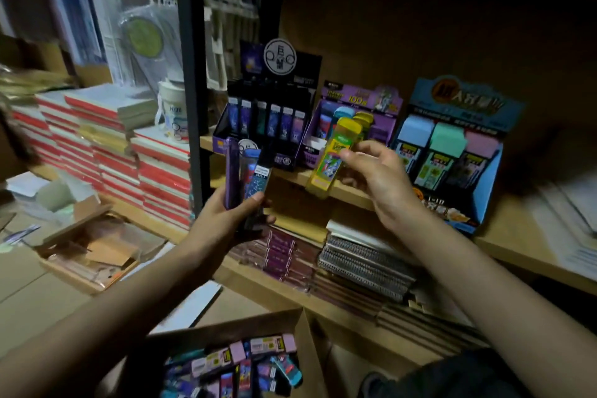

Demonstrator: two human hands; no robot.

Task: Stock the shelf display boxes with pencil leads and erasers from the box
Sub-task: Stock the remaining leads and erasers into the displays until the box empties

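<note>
My right hand (378, 178) holds a yellow lead case (329, 161) by its side, tilted in front of the purple display box (384, 126), which has blue and yellow cases in it. My left hand (232, 220) grips a small bunch of purple and blue lead cases (248, 178) upright, just below the black display box (290, 139). A blue display box (491, 191) with blue, green and pink erasers stands at the right of the shelf. At the bottom, an open cardboard box (303, 342) holds several loose lead cases and erasers.
Stacks of red-edged notebooks (129, 155) fill the left shelf behind a black upright post (190, 74). Spiral notebooks (365, 262) and purple packs lie on the lower shelf. A shallow cardboard tray (84, 255) of oddments sits at lower left. Papers lie far right.
</note>
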